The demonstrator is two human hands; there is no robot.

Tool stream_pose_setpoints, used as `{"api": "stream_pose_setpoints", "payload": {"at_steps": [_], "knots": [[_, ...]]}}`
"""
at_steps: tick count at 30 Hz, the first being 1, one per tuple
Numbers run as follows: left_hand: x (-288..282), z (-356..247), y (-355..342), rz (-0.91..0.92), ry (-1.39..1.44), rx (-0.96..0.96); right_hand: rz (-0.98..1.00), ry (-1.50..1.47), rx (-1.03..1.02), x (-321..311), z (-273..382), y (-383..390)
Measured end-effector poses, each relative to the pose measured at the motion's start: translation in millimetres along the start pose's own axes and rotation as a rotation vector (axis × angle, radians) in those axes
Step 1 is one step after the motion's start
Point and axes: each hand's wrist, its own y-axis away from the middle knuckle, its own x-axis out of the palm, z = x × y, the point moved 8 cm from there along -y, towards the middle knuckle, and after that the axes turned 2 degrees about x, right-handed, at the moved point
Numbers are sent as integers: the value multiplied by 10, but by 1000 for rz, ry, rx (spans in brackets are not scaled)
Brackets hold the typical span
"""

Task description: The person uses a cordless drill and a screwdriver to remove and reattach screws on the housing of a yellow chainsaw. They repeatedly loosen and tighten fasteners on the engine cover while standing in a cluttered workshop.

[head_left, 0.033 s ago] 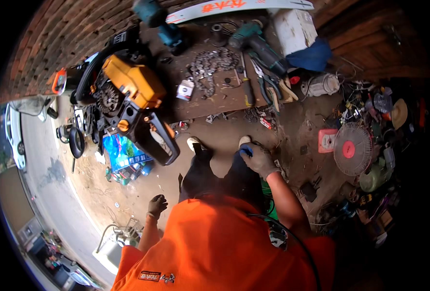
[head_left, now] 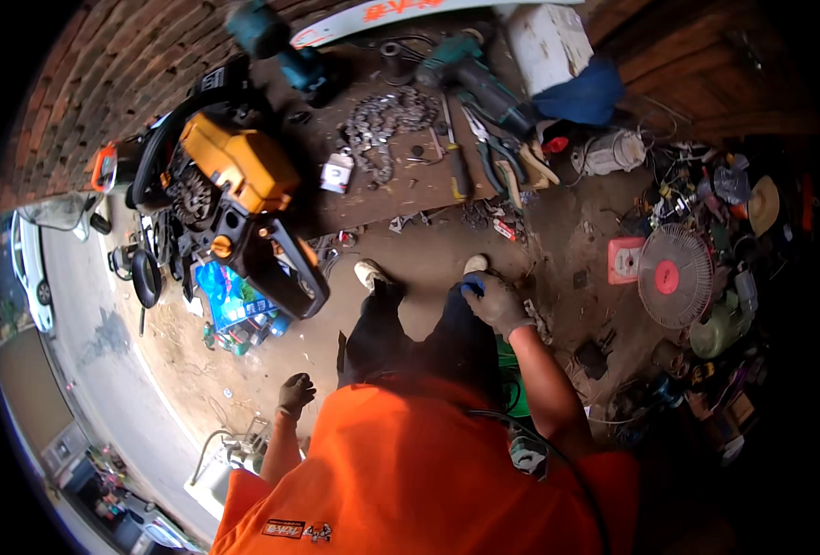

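My left hand (head_left: 294, 396), in a dark grey glove, hangs beside my body over the ground. Its fingers are loosely bent and a little apart, with nothing seen in them. My right hand (head_left: 497, 305), gloved too, is in front of my right thigh with its fingers curled in. Something blue (head_left: 471, 289) shows at those fingers; I cannot make out what it is. Ahead on the left, at the workbench (head_left: 354, 208), sits an orange and black chainsaw (head_left: 244, 171) with its toothed metal part exposed. A saw chain (head_left: 378, 125) lies heaped beside it, away from both hands.
On the bench are a screwdriver (head_left: 456, 153), pliers (head_left: 498, 162), a teal power tool (head_left: 470, 79), a small white box (head_left: 336, 172) and a white guide bar (head_left: 410, 18). A fan (head_left: 676, 276) and clutter lie right; a blue bag (head_left: 230, 296) lies left.
The view has shifted slightly, so the bench and chainsaw appear a little further left. Both hands keep nearly the same place and pose.
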Motion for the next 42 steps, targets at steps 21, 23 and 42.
{"api": "stream_pose_setpoints", "payload": {"at_steps": [21, 23, 42], "knots": [[829, 143, 1787, -462, -491, -434, -302, -19, 362, 864, -6571, -3319], [846, 176, 1856, -505, -427, -480, -570, 246, 224, 885, -6705, -3515], [1216, -134, 1409, -418, -612, -387, -633, -162, 257, 454, -5303, -1968]]}}
